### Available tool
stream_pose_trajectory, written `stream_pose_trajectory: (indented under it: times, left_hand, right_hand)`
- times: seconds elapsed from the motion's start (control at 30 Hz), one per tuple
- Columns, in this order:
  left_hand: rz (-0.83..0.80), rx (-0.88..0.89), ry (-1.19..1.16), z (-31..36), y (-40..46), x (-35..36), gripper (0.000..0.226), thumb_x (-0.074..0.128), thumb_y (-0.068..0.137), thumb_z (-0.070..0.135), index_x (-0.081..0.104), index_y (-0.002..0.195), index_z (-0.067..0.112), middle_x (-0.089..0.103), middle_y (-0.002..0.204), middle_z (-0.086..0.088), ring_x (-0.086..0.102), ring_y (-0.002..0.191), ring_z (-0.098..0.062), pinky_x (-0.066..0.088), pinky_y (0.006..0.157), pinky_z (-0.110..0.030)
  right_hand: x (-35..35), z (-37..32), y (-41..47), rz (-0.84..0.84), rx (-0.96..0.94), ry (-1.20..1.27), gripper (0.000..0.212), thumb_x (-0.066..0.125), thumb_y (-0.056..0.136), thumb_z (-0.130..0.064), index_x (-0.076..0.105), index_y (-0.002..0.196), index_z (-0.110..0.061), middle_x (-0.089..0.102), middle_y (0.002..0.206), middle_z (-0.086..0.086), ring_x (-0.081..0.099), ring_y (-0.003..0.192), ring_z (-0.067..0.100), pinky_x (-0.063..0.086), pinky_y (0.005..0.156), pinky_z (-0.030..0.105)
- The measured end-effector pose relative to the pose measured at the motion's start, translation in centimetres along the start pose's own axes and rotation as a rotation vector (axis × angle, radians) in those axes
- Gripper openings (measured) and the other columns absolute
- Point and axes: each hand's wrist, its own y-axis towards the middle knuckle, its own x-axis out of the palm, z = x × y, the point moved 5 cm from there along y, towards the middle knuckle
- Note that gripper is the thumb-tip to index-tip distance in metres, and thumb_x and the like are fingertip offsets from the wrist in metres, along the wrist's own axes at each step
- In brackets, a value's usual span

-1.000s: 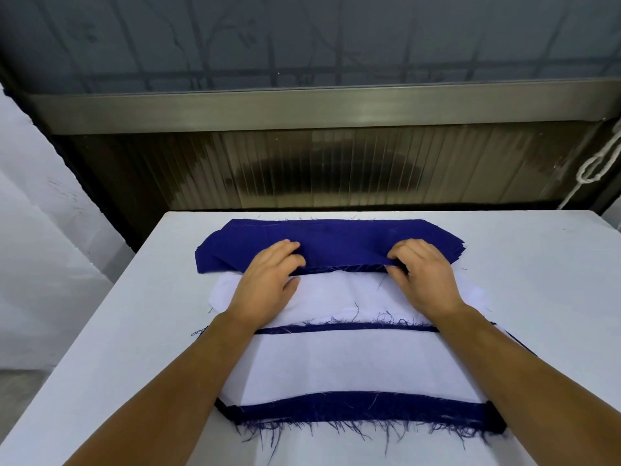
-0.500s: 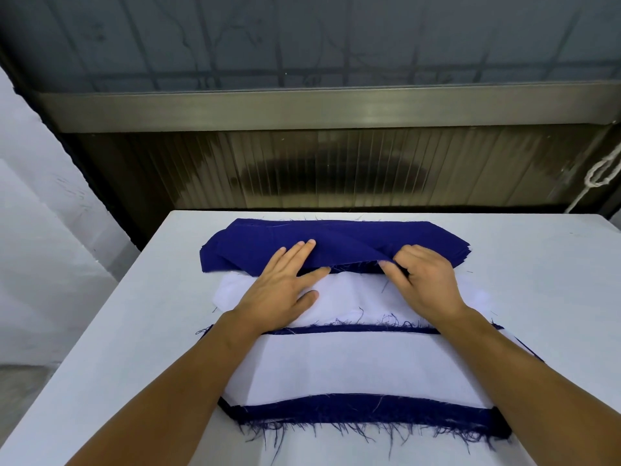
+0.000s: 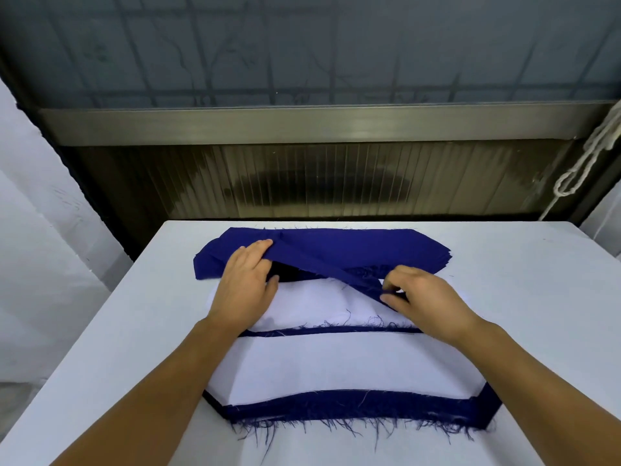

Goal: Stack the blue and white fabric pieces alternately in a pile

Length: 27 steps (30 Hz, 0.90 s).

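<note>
Blue piece (image 3: 322, 260) edge newly lifted

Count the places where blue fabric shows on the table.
3: the far blue stack, its top piece being lifted; a thin blue edge mid-pile; a frayed blue band nearest. More pieces may be hidden beneath.

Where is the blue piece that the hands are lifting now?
In the head view, the blue piece is at the far middle of the table, held by the left hand and right hand above the white fabric.
</note>
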Motion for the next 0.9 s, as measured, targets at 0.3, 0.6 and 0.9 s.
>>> stream_pose_trajectory:
  times: [0.3, 0.6, 0.9]
  left_hand:
    - [0.072, 0.177, 0.013, 0.3, -4.2, -9.4, 0.022, 0.062, 0.084, 0.002, 0.076, 0.096, 0.013, 0.072, 0.1, -0.001, 0.068, 0.087, -0.021, 0.054, 0.078, -0.031]
    - [-0.542, -0.112, -0.334, -0.1, -6.2, -9.1, 0.046, 0.061, 0.094, 0.02, 0.037, 0.107, 0.058, 0.057, 0.102, 0.03, 0.06, 0.088, 0.001, 0.047, 0.067, -0.008]
    - [0.11, -0.039, -0.197, 1.0, -7.1, -11.6, 0.044, 0.077, 0.064, -0.012, 0.067, 0.092, 0.02, 0.07, 0.105, 0.009, 0.062, 0.093, -0.009, 0.045, 0.075, -0.011]
  right_hand:
    - [-5.1, -0.4, -6.2, 0.066, 0.135, 0.157, 0.01, 0.055, 0.093, -0.029, 0.049, 0.089, -0.036, 0.058, 0.07, -0.017, 0.054, 0.068, 0.005, 0.041, 0.055, 0.02]
    - [-5.1, 1.0, -7.4, -0.312, 0.238, 0.232, 0.018, 0.058, 0.095, -0.02, 0.065, 0.086, -0.034, 0.068, 0.083, -0.013, 0.063, 0.076, 0.007, 0.052, 0.071, 0.027]
    - [-7.6, -1.0, -8.7, 0.485, 0.033, -0.143, 0.026, 0.054, 0.087, 0.002, 0.071, 0.105, -0.008, 0.073, 0.105, 0.002, 0.07, 0.094, 0.025, 0.054, 0.08, 0.031]
